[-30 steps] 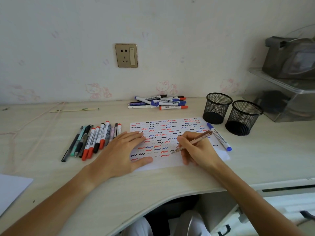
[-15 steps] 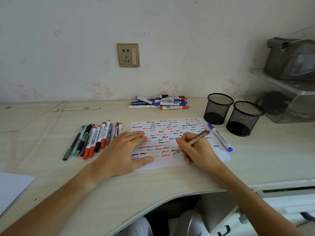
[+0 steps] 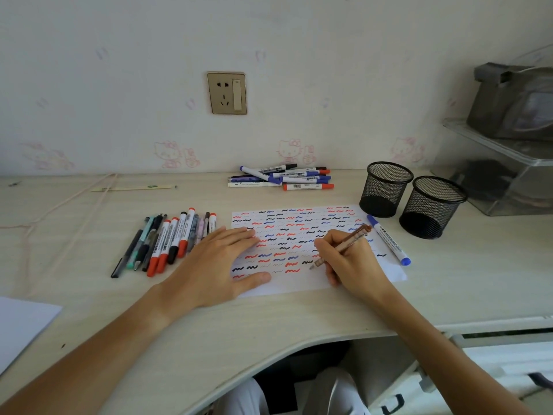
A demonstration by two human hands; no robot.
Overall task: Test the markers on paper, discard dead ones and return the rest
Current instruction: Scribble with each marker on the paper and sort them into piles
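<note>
Brown slim pen point(image 3: 341, 248), gripped by the right hand point(image 3: 353, 262), tip on the squiggle-covered paper point(image 3: 302, 235); marker labels are illegible. Left hand point(image 3: 215, 265) lies flat, covering the sheet's left edge.

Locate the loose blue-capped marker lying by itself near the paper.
In the head view, the blue-capped marker lies on the paper's right edge, between the right hand and the mesh cups.

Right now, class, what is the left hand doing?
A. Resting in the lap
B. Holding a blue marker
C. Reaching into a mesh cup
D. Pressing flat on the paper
D: the left hand lies with fingers spread on the paper while the right hand writes.
</note>
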